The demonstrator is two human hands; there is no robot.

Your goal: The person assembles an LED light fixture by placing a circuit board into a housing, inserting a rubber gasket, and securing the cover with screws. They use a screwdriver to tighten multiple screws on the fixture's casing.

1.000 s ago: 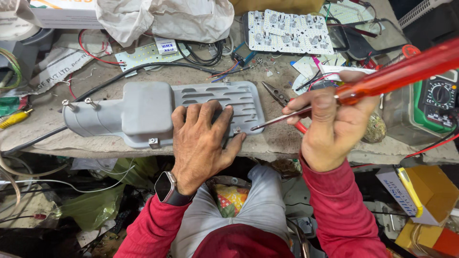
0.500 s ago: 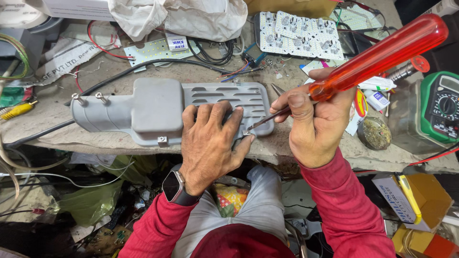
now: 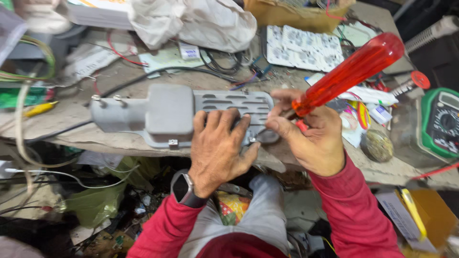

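Note:
A grey metal street-light housing [image 3: 167, 114] lies flat along the front edge of the workbench [image 3: 71, 129]. My left hand [image 3: 221, 148] presses palm-down on its slotted right part, with a dark watch on that wrist. My right hand [image 3: 313, 138] grips a screwdriver with a long clear red handle [image 3: 351, 71]. The handle slants up to the right. Its thin shaft runs down to the housing's right front corner, where the tip is hidden behind my fingers.
A green multimeter [image 3: 442, 122] sits at the right. White LED boards [image 3: 306, 45], a crumpled white cloth [image 3: 191, 21], cables and a cardboard box crowd the back of the bench. Loose wires and bags hang below the bench on the left.
My right hand has moved left with the screwdriver, bringing its tip from beside the housing down onto the right front corner. The left hand stays pressed on the housing.

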